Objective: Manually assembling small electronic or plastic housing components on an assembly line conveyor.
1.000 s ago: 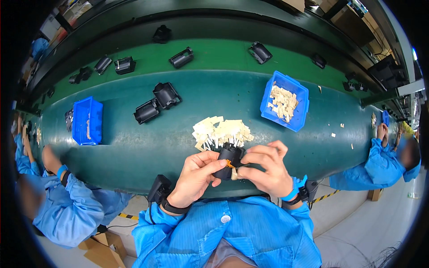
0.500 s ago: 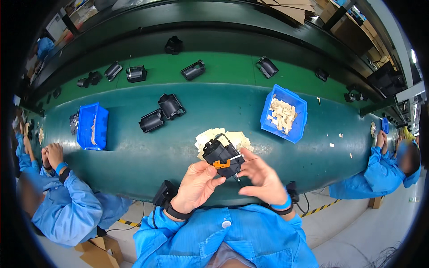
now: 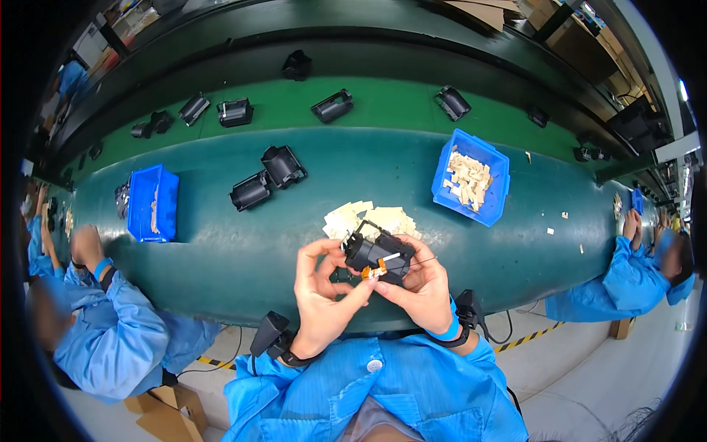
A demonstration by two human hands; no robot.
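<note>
Between my two hands I hold a black plastic housing (image 3: 372,250) just above the near side of the green table. An orange flat flex cable (image 3: 375,270) lies on its near face, with a small white strip beside it. My left hand (image 3: 328,295) pinches the near left part, its thumb at the orange cable. My right hand (image 3: 423,287) grips the right side, its thumb also close to the cable. Behind the housing lies a pile of cream paper pieces (image 3: 392,219), partly hidden by it.
Two more black housings (image 3: 283,166) sit left of centre. A blue bin (image 3: 498,193) of cream pieces stands right, another blue bin (image 3: 163,214) left. Several housings lie along a bright green belt (image 3: 383,103) behind. Co-workers in blue sit at both sides.
My right hand has closed in from beside the housing and now grips it. The left hand has shifted its hold, its thumb now at the orange cable. The housing has turned slightly.
</note>
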